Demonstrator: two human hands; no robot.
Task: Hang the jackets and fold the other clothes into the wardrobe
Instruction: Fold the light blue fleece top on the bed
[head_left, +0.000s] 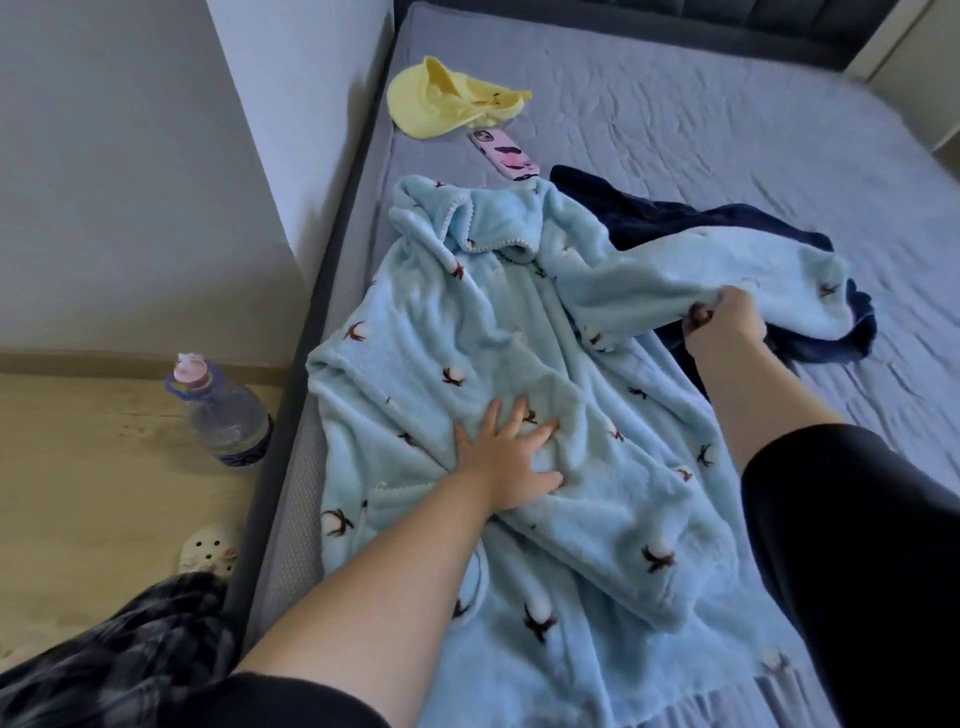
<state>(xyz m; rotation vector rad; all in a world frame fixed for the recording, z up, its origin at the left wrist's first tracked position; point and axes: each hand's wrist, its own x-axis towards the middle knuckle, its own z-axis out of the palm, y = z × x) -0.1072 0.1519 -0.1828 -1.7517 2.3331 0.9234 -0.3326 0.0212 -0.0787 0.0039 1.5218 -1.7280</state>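
Left hand (506, 457): fingers spread flat, pressing the light-blue fleece robe (467, 332) onto the bed (727, 130).
Right hand (727, 322): fingers curled, gripping the robe's sleeve (675, 280).

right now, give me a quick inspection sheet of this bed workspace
surface: bed with a wrinkled grey sheet.
job's things: light blue fleece garment spread out; dark navy garment partly under its sleeve.
clutter: yellow cap and pink phone near the bed's far edge.
grippers: left hand presses flat on the fleece; right hand grips the sleeve.
cables: nothing seen.
surroundings: water bottle and white clog on the floor beside the bed.
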